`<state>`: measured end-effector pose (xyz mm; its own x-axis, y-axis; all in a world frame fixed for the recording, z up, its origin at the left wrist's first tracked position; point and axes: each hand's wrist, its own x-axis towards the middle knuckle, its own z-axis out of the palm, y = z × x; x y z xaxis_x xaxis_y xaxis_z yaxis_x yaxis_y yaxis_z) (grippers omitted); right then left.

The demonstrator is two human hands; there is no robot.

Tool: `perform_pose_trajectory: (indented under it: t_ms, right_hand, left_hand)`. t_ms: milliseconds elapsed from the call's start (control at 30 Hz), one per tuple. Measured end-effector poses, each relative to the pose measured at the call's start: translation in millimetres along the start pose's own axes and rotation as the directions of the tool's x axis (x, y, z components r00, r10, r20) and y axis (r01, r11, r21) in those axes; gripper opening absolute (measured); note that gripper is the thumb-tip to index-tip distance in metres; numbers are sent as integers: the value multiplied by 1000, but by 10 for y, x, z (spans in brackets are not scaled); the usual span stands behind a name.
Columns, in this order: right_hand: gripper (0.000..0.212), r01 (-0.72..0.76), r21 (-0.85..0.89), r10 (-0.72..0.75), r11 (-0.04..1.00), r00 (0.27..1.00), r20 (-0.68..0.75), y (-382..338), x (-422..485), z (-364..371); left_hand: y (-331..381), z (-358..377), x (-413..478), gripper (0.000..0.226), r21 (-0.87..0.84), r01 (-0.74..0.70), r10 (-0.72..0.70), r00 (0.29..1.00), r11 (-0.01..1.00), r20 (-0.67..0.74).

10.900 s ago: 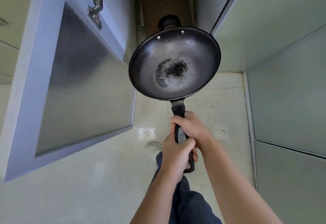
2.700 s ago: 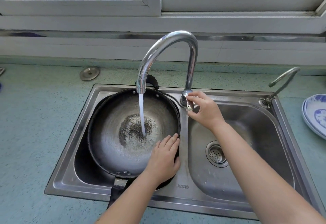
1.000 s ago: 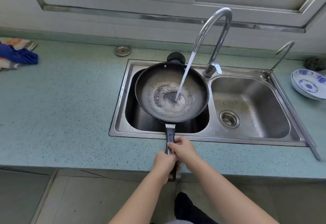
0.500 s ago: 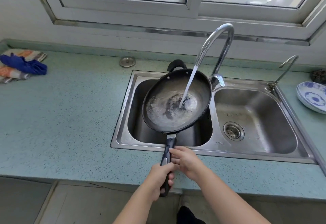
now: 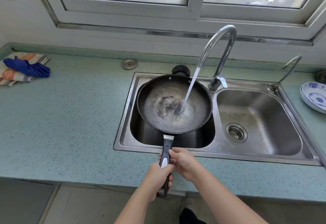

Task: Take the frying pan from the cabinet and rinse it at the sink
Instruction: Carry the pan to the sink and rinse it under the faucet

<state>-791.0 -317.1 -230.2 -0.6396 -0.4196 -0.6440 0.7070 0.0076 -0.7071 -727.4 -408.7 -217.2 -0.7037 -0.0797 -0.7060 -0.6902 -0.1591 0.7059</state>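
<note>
Frying pan [image 5: 173,103] over the sink's [image 5: 218,150] left basin under running faucet [image 5: 217,47]; left hand [image 5: 158,176] and right hand [image 5: 182,161] both grip its handle.

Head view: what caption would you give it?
Left hand and right hand hold the frying pan by its handle under the running faucet.

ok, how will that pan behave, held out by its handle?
Likely front-heavy: the frying pan hangs far beyond left hand and right hand gripping its handle. Pooled water probably sloshes, shifting weight. Looks rigid metal, no flex.
</note>
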Motion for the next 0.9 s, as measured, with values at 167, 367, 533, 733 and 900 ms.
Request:
perform_pose_trajectory:
  t_ms: [167,367,533,733,900]
  right_hand:
    - [20,-40,75,39,996,999,19,-50,26,87]
    - [25,-54,147,49,988,998,39,-77,45,141]
    - [29,-84,211,79,974,996,28,-84,18,154]
    - [33,-75,240,68,968,997,38,-117,-39,150]
    - [31,-76,238,75,968,997,16,-120,-83,112]
  left_hand:
    - [16,-115,0,5,70,-51,53,998,996,-27]
    - [38,-123,1,9,154,-56,73,992,986,-101]
    - [21,-48,35,16,405,-72,165,966,911,-198]
    - [23,52,4,21,616,-37,252,930,787,-266]
    - [7,115,2,29,577,-36,221,942,816,-254]
